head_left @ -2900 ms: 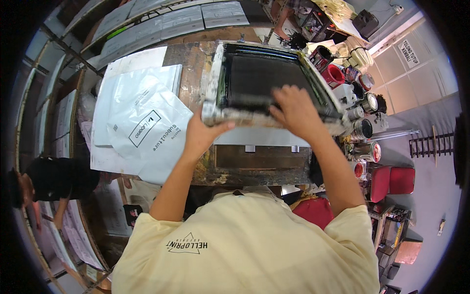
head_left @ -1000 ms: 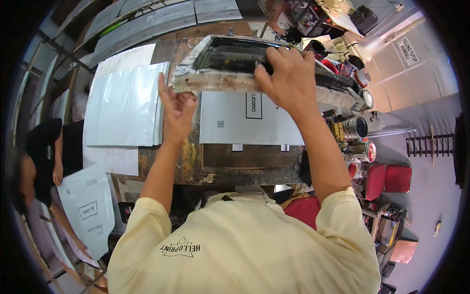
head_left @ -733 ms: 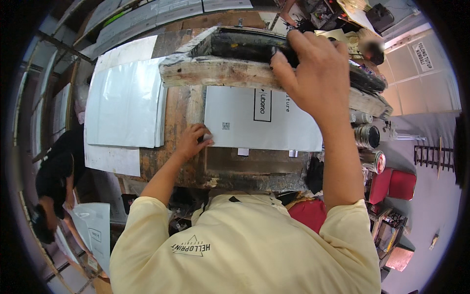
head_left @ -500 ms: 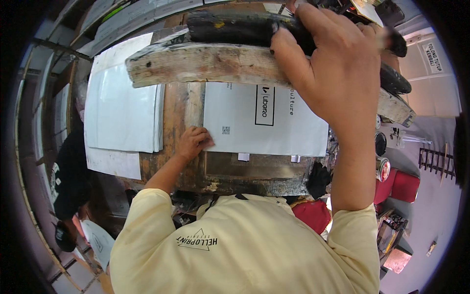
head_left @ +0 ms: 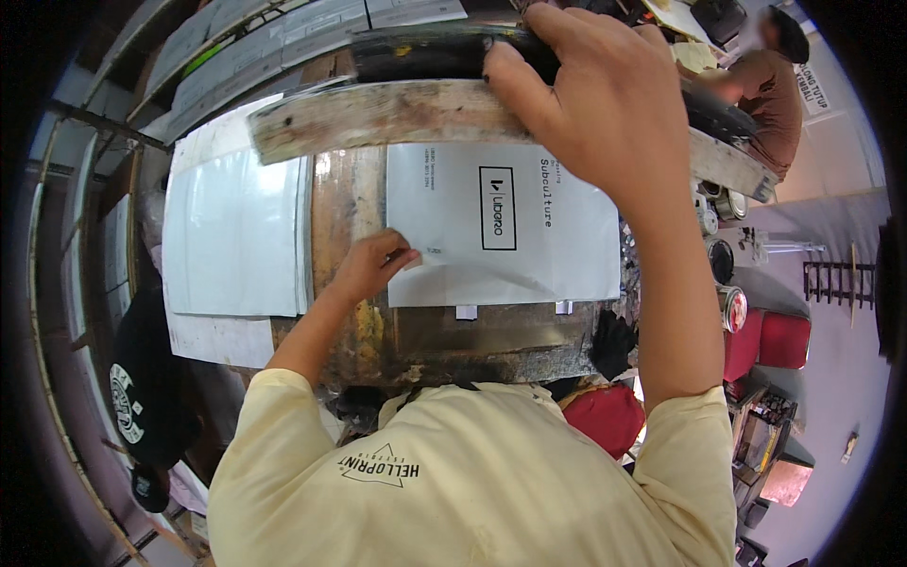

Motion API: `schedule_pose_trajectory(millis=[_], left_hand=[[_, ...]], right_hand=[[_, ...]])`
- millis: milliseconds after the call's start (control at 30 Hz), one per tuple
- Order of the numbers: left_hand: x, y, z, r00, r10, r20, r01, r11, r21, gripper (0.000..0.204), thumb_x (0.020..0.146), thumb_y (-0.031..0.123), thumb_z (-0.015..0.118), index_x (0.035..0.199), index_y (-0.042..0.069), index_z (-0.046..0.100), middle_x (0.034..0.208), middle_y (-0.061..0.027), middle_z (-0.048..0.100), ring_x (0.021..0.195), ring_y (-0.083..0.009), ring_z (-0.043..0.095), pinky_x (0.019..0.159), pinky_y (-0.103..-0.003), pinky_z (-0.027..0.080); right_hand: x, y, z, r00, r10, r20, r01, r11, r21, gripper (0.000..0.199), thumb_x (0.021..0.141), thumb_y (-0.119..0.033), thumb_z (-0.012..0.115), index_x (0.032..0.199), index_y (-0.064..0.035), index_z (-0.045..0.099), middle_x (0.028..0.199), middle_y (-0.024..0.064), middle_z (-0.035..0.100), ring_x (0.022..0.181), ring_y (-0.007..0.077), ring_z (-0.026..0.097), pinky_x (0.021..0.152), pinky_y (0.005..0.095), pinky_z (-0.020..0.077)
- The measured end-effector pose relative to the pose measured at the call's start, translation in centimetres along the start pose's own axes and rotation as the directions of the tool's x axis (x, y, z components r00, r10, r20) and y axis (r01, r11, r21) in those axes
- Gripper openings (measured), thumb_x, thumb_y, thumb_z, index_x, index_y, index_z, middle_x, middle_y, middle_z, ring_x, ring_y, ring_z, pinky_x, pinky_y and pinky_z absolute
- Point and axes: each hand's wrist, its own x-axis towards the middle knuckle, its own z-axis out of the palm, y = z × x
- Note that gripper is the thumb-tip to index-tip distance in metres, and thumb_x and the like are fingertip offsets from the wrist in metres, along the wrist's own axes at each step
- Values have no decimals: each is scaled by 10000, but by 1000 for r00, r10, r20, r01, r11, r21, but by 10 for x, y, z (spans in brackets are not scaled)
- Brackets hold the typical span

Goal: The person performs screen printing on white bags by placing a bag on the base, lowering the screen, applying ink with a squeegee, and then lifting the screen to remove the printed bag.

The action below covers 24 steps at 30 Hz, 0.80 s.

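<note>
On the worktable lies a white printed sheet (head_left: 567,227) with black lettering and a boxed mark, looking like a flat bag. My left hand (head_left: 373,260) pinches its left edge with closed fingers, and the sheet lifts and ripples there. My right hand (head_left: 605,104) grips a worn wooden screen-printing frame (head_left: 378,118), held raised above the sheet's far edge. A black-stained bar (head_left: 425,52), perhaps a squeegee, sits just behind the frame's wood, by my right thumb. The ends of my right fingers are partly hidden behind the frame.
A stack of white sheets (head_left: 236,227) lies left of the printed one. Two small white tabs (head_left: 467,312) stick out at the near edge, and a black rag (head_left: 614,345) is close by. Cans (head_left: 730,307) stand at right. One person (head_left: 770,104) is at far right, another (head_left: 151,378) at left.
My left hand has risen slightly and now pinches the sheet's edge, which has lifted and creased. The frame appears slightly farther left as the view shifts; a person comes into view at far right.
</note>
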Motion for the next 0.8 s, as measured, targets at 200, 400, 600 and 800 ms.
schedule_pose_trajectory(millis=[200,400,600,800], left_hand=[[-24,13,-18,980,-54,-191,15,980,-200,140,819,111,775,918,14,752,887,-107,706,780,-207,685,718,-341,562],[-45,-98,-85,969,-179,-173,153,976,-154,151,825,90,736,955,24,775,908,-75,749,841,-159,693,759,-324,556],[-91,-201,-200,948,-272,-165,277,961,7,120,803,48,708,905,51,771,885,-55,765,827,-161,685,789,-326,558],[-95,-266,-283,921,-315,-230,370,893,257,148,764,-7,667,848,65,765,824,-81,757,781,-198,692,737,-341,554]], right_hand=[[-27,-7,8,999,4,-49,-6,999,-49,401,880,-426,679,917,-34,750,879,131,735,905,314,697,836,465,458],[-36,-14,8,999,24,-23,-26,996,-90,429,913,-434,655,1053,-45,768,949,123,734,948,318,686,882,456,462],[-43,-26,10,999,15,-34,-17,996,-84,461,909,-404,650,1208,-68,750,929,128,709,929,327,671,895,446,459],[-49,-24,9,999,31,25,-27,989,-143,339,876,-343,692,1028,-42,719,908,149,680,892,358,632,829,460,435]])
